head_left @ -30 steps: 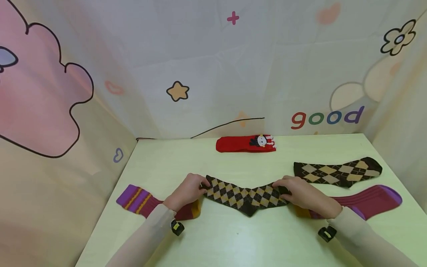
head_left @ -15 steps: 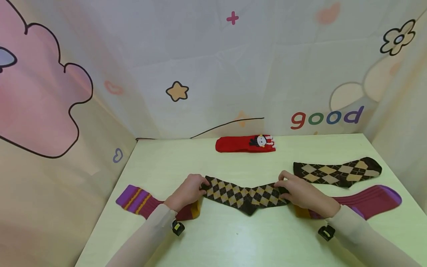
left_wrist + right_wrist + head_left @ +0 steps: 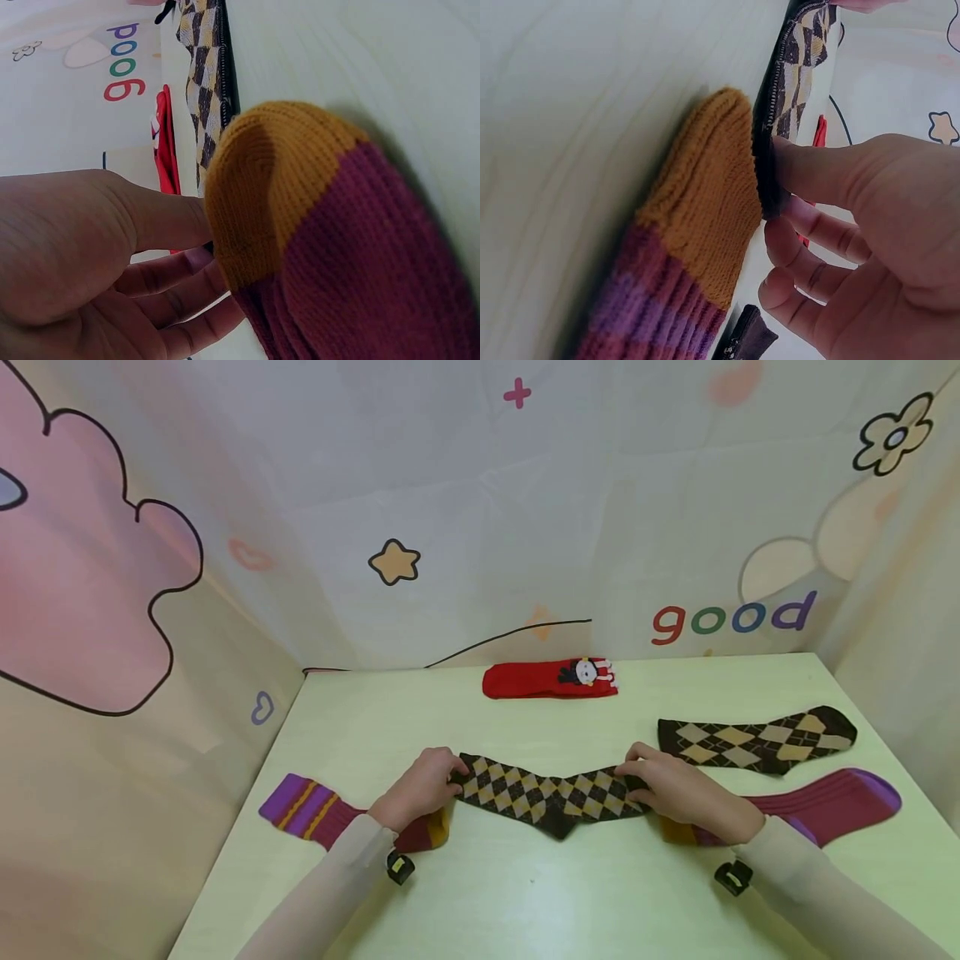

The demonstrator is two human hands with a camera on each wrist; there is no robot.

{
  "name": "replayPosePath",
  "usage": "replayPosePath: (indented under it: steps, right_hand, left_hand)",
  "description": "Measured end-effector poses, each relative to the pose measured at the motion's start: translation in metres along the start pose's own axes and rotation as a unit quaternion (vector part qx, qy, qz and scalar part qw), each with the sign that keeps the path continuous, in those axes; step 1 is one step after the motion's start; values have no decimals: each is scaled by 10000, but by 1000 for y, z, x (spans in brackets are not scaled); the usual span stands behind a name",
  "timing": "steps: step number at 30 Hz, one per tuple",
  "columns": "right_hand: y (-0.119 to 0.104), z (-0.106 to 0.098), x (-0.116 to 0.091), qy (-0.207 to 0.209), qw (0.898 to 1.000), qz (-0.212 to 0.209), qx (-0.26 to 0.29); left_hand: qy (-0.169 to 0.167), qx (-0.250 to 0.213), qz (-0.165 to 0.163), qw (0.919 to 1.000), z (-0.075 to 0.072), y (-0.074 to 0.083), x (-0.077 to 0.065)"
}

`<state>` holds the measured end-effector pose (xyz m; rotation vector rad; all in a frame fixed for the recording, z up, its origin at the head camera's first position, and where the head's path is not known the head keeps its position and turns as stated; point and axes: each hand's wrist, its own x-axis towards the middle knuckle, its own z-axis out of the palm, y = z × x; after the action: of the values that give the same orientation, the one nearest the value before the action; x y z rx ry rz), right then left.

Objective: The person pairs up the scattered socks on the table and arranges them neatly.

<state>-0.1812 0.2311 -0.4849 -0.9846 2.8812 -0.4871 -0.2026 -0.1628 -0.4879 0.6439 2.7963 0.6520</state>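
Observation:
A dark brown argyle sock (image 3: 525,795) with tan and yellow diamonds lies bent in a shallow V between the hands, its dark point toward the person. My left hand (image 3: 422,785) pinches its left end; in the left wrist view a maroon sock's mustard end (image 3: 300,172) hides most of that grip. At the right end, my right hand (image 3: 678,789) holds the dark edge between thumb (image 3: 817,172) and fingers. Beneath the left wrist lies the maroon sock with purple and mustard stripes (image 3: 307,810). Its lookalike (image 3: 832,802) lies partly under the right forearm.
A second argyle sock (image 3: 757,745) lies flat at the right, behind the right-hand maroon sock. At the table's back edge is a red sock (image 3: 532,680) with a cartoon figure. A printed curtain (image 3: 480,527) closes off the pale table (image 3: 525,910) at back and sides.
The right hand's index finger has arched up a little at the sock's end. The left hand and the argyle sock stay almost where they were. The whole view has shifted slightly.

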Motion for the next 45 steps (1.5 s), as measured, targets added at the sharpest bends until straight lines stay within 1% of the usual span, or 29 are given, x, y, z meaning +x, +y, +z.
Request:
replayPosePath:
  steps: [18, 23, 27, 31, 35, 39, 45]
  right_hand:
    - [-1, -2, -1, 20, 10000, -11, 77]
    - [0, -3, -2, 36, 10000, -27, 79]
    - [3, -6, -3, 250, 9996, -122, 89]
    - [8, -15, -3, 576, 9979, -288, -100]
    - [15, -27, -5, 760, 9960, -304, -346]
    - [22, -38, -10, 847, 9955, -265, -346]
    - [30, -49, -18, 1097, 9921, -205, -580]
  left_hand:
    - [-77, 31, -37, 10000, -3, 4, 0]
    - [-80, 254, 60, 9996, -5, 7, 0]
    - [-2, 484, 73, 9988, -8, 14, -1]
    - [234, 616, 142, 9977, -13, 24, 3]
    - [362, 658, 356, 9965, -17, 36, 11]
    - [428, 662, 610, 9950, -19, 47, 19]
    - [653, 620, 910, 9918, -15, 64, 29]
